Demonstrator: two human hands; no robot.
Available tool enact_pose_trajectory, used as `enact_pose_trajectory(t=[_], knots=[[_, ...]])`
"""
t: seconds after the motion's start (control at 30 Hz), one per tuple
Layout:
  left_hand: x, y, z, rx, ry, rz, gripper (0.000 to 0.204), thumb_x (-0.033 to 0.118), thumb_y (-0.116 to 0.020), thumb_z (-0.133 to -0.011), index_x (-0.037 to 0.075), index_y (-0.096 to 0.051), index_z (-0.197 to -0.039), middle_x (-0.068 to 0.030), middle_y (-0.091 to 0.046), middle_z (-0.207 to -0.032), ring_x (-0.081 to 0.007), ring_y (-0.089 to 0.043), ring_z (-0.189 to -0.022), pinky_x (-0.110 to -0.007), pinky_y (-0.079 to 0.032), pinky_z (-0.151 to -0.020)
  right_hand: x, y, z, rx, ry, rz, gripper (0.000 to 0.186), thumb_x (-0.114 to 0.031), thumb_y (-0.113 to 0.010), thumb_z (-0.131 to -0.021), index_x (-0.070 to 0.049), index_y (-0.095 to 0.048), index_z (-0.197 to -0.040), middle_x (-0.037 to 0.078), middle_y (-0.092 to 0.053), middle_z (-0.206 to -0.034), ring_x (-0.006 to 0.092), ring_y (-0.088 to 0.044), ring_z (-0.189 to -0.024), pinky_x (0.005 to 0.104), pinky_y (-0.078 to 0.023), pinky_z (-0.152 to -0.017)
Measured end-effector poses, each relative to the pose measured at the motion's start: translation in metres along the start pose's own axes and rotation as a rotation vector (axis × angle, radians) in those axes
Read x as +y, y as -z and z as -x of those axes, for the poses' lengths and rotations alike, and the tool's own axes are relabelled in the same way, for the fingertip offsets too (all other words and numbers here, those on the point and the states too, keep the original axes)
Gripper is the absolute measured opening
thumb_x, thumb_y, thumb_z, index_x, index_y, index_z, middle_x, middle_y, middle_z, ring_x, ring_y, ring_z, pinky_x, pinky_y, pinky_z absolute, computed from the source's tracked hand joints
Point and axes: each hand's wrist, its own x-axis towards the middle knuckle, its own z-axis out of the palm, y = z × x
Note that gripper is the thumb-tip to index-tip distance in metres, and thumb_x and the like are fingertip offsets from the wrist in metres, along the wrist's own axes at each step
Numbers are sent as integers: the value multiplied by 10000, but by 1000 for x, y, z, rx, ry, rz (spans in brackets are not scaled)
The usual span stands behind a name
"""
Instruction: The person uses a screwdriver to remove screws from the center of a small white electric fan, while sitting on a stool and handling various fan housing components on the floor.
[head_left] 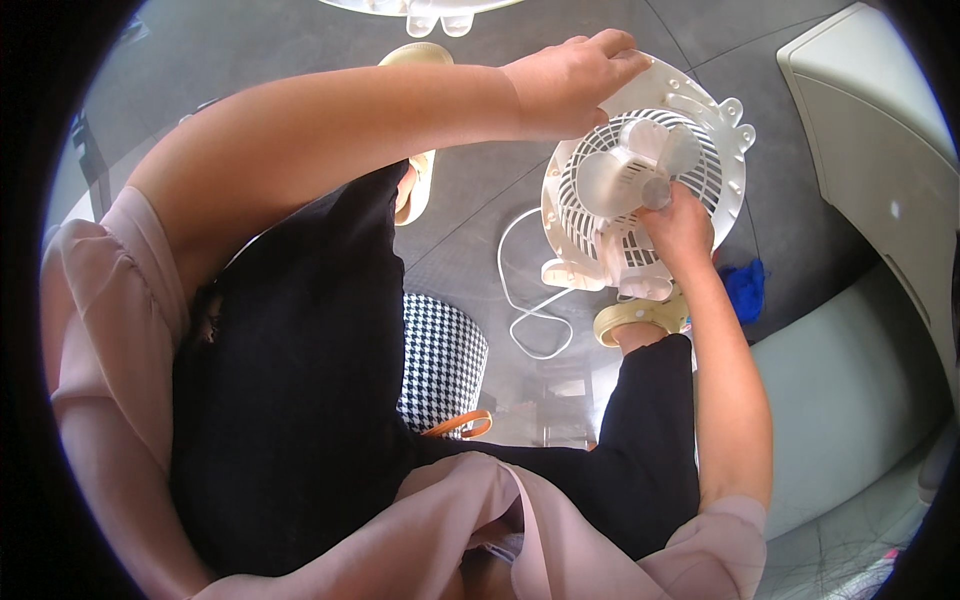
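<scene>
Visibly, the white fan (pixel 630 180) has rounded blades (pixel 599 188).

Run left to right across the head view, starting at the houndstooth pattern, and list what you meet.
Houndstooth-patterned basket → white cord → white fan with its blades exposed → crumpled blue cloth → large off-white boxy unit.

Upper left of fan housing (pixel 736 175): white part (pixel 430 7), cut off by top edge. Within housing: some right hand (pixel 683 230) fingers hidden by fan hub (pixel 656 192). Below left: houndstooth basket (pixel 440 350), partly covered by trousers (pixel 300 380).
</scene>
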Motion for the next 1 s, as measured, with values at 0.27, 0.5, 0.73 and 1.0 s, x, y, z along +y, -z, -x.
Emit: enact_pose_trajectory(t=[0.27, 0.5, 0.73, 1.0], knots=[[2, -1, -1, -8, 24, -4, 662, 18, -675, -740, 93, -408, -1341, -138, -377, -1361, -317, -500, -1161, -361, -461, -955, -4, 6, 0, -53, -44, -58, 358, -289, -708, -707, -45, -636, -958, 163, -669, -892, 345, -637, -867, 435, -485, -730], [2, -1, 4, -40, 40, -7, 665, 7, -666, -736, 89, -404, -1341, -150, -372, -1362, -328, -482, -1177, -363, -452, -966, -7, 9, -1, -116, -33, -10, 344, -256, -702, -721, -67, -633, -1001, 165, -670, -903, 339, -637, -865, 410, -481, -739], [-1, 2, 3, 23, 28, 76, 644, 33, -675, -748, 116, -419, -1334, -159, -400, -1322, -335, -553, -1080, -361, -496, -907, -2, 10, -2, -89, 7, -67, 354, -267, -715, -708, -34, -627, -960, 173, -666, -884, 347, -636, -850, 423, -481, -727], [4, 2, 9, 22, 127, 120, 642, 49, -685, -749, 143, -434, -1332, -160, -420, -1275, -321, -575, -1053, -351, -512, -884, 0, 16, 5, -96, -16, -92, 342, -258, -697, -710, -34, -631, -961, 165, -668, -868, 343, -640, -838, 424, -486, -728]])
